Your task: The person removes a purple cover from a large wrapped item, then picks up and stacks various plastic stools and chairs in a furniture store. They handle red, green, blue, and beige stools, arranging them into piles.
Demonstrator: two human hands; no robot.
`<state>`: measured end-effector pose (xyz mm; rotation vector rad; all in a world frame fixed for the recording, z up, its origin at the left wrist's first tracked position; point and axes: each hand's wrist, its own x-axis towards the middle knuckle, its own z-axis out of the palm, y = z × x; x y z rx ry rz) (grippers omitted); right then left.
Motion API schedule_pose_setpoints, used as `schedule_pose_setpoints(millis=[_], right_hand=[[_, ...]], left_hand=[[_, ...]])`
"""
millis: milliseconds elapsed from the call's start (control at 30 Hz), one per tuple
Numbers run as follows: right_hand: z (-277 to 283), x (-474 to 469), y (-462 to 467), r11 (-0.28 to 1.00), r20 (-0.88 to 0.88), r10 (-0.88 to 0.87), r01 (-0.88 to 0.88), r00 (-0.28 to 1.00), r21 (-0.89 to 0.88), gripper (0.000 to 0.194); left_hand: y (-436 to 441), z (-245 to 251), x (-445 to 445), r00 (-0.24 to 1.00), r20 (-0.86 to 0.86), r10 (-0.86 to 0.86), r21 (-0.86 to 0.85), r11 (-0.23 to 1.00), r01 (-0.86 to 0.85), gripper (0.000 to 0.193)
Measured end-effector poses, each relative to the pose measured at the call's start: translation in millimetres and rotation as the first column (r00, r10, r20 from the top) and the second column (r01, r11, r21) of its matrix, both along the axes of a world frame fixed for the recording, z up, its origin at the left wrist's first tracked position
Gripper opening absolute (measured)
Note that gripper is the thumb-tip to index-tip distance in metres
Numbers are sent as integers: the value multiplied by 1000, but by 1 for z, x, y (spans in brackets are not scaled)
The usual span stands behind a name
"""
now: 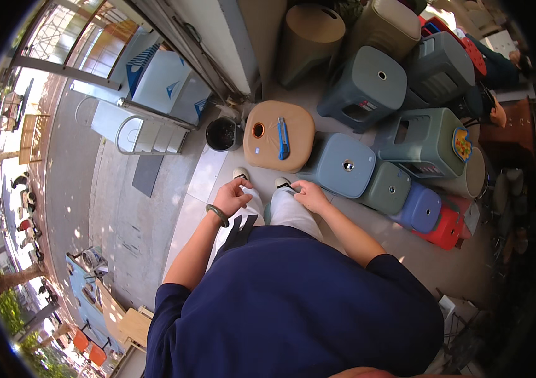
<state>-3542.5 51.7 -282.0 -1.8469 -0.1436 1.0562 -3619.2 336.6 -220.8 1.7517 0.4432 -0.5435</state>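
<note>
A blue utility knife [283, 138] lies on the tan top of a stool [261, 153] before my feet. My left hand [231, 197], with a dark green bangle at its wrist, hovers over my left thigh with fingers loosely curled and nothing in them. Over the other leg is my right hand [310, 195], its fingers bent and apart, also holding nothing. Both hands are nearer to me than the stool and do not touch it. A blue-grey plastic stool [339, 177] stands just right of the tan one.
A black bucket [221, 134] stands left of the tan stool. Grey plastic stools [381, 80], a green one [384, 189], a blue one [421, 210] and a red one [447, 231] crowd the right. Silver steps [154, 137] are at the left. Part of another person [499, 61] shows at the upper right.
</note>
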Motion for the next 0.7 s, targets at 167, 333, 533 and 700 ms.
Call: schedule_pose_setpoints(millis=[167,333,533,700], right_hand=[[-36,-48,-86,892,117,-442,450,889,-43,39],[-51,-93,-129,668,27,-710,686,703,-288,40],[-43,-60,-47,675,-281,-736,700,616,-232,70],[-87,8,-3,680,-408,-721,684,560,-264,101]], left_hand=[[-19,-58,27,858,23,-512,192,845,499,62],[-14,-106,60,831,-38,-556,223,806,549,61],[15,-155,125,946,-195,-258,250,920,302,65],[37,-224,136,920,-371,129,179,982,-66,101]])
